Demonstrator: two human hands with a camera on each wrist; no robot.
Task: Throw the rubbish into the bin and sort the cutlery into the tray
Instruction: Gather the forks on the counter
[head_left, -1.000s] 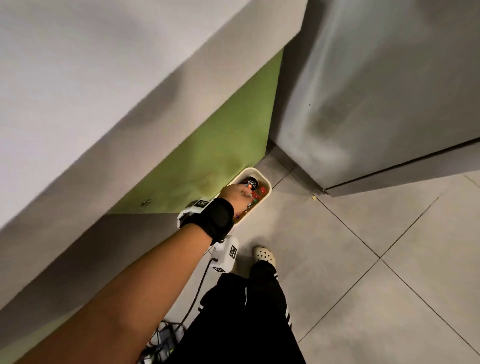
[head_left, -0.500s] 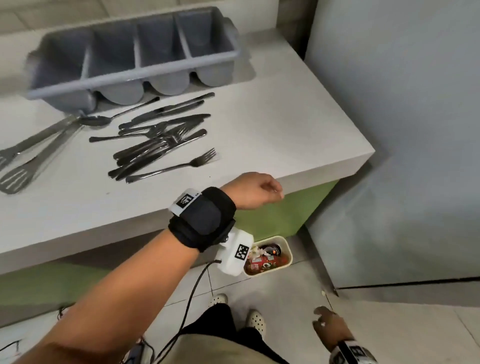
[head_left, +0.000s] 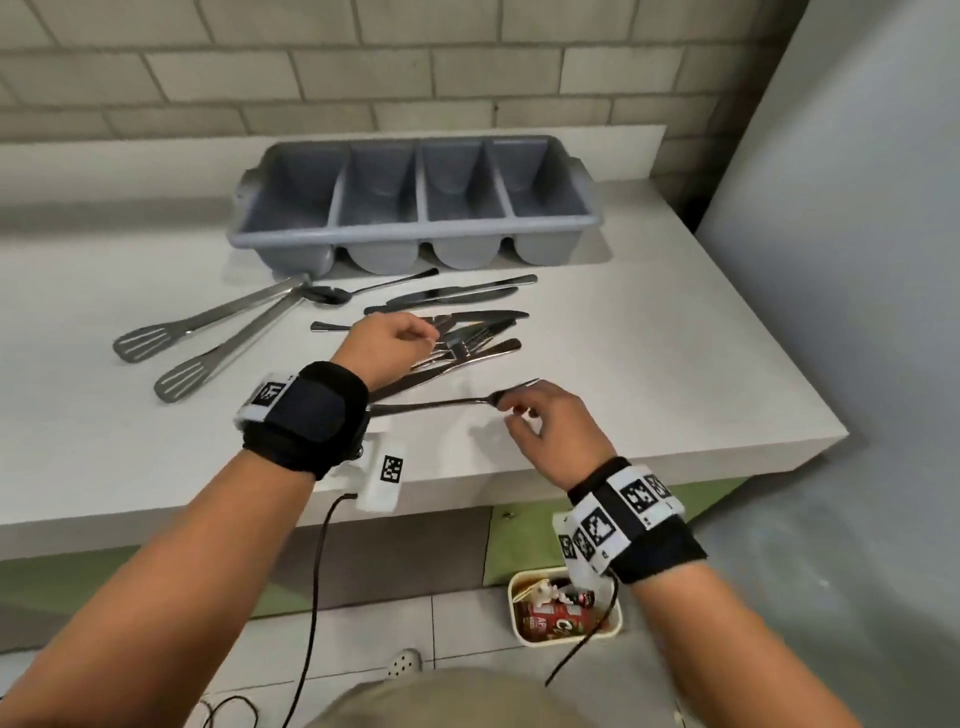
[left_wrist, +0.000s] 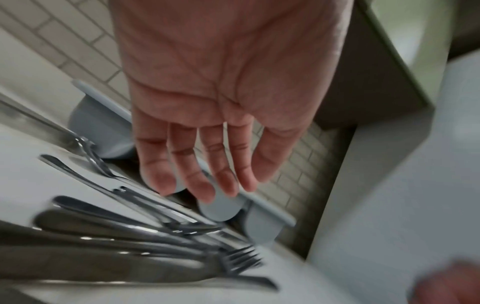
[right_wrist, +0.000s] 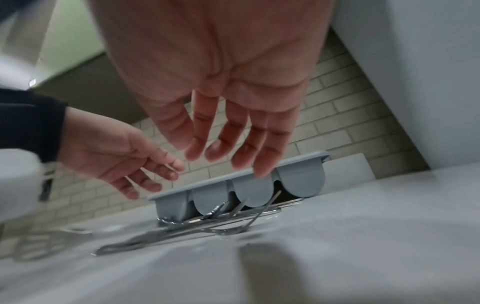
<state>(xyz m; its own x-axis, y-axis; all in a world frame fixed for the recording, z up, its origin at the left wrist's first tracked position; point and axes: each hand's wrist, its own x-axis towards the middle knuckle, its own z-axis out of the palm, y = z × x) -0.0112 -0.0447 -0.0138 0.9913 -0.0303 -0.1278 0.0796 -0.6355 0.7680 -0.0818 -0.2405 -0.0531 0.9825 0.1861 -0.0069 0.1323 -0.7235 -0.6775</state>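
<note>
A grey four-compartment tray (head_left: 415, 228) stands empty at the back of the white counter (head_left: 675, 364). In front of it lies a heap of forks and knives (head_left: 467, 338), and a single fork (head_left: 431, 406) lies nearest the front edge. My left hand (head_left: 423, 338) hovers over the heap with relaxed fingers (left_wrist: 202, 185), holding nothing. My right hand (head_left: 511, 410) hangs just above the single fork's head, fingers (right_wrist: 262, 156) loose and empty. On the floor below stands the cream bin (head_left: 519, 631) with a red can and other rubbish in it.
Two long slotted tongs (head_left: 208, 332) and a spoon (head_left: 332, 295) lie to the left of the heap. A grey panel (head_left: 857, 312) rises at the counter's right end, and a brick wall (head_left: 467, 78) stands behind. Cables hang from both wrists.
My left hand rose from the bin on the floor to above the cutlery heap. My right hand came up from beside my leg to the single fork. My view lifted to the counter.
</note>
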